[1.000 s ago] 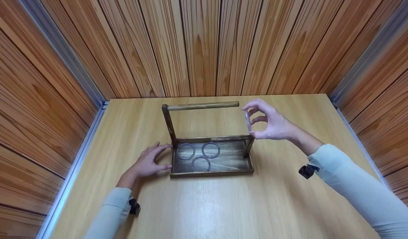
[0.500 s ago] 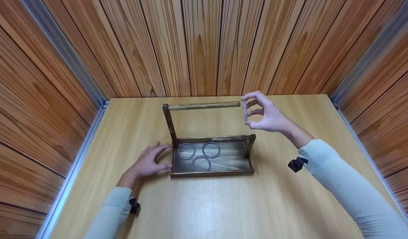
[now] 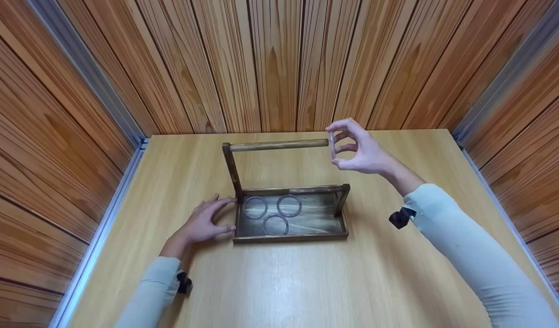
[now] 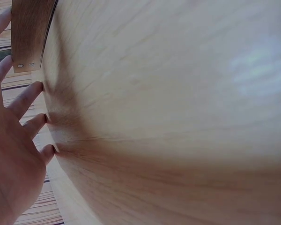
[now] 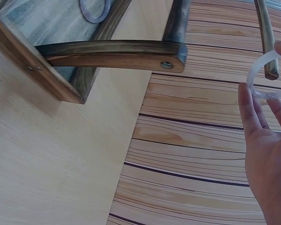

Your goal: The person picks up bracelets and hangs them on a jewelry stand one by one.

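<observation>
A dark wooden bangle stand (image 3: 291,238) sits on the table, with a tray base and an upper rod (image 3: 279,145) whose right end is free. My right hand (image 3: 363,150) pinches a pale translucent bangle (image 3: 332,146) by its edges, upright at that free end. In the right wrist view the rod's tip shows inside the outline of the held bangle (image 5: 251,80); whether it passes through, I cannot tell. Fingers spread, my left hand (image 3: 204,222) touches the tray's left side with thumb and forefinger; its other fingertips (image 4: 48,151) rest on the table.
Inside the tray lie three similar bangles, a left one (image 3: 266,207), a right one (image 3: 301,206) and a front one (image 3: 287,225). A shorter post (image 3: 342,200) rises at the tray's right end. Wood-panelled walls (image 3: 279,68) enclose the table (image 3: 279,287).
My right hand has risen and shifted left with the bangle, from near the short post's top to the upper rod's free end. The left hand and the stand stay put.
</observation>
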`<move>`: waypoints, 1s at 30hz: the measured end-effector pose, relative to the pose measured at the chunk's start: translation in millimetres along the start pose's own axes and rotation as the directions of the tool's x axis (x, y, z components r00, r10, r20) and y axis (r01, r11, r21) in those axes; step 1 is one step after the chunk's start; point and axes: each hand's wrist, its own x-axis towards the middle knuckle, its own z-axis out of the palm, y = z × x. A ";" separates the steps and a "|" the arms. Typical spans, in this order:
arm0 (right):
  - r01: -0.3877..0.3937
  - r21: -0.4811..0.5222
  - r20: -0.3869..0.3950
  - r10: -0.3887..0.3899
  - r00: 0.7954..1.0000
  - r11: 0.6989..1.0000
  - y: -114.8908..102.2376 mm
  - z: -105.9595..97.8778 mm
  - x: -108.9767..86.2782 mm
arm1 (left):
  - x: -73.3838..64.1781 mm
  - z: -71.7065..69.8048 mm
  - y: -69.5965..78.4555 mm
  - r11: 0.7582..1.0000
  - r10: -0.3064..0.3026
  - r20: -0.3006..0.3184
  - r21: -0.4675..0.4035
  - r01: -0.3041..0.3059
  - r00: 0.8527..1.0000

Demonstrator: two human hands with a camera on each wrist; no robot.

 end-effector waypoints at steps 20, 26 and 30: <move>-0.038 -0.089 0.086 0.046 0.995 0.995 -9.9 4.0 26.5 | 0.4 -0.3 -0.8 1.000 0.001 0.012 -0.006 -0.001 1.000; -0.052 -0.151 0.112 0.069 0.991 0.987 -13.1 7.8 33.6 | 1.2 0.3 -1.4 1.000 -0.002 0.010 -0.002 0.002 1.000; -0.042 -0.169 0.121 0.063 0.991 0.985 -16.7 10.7 38.7 | 1.1 0.0 -1.2 1.000 -0.010 0.016 -0.001 0.010 1.000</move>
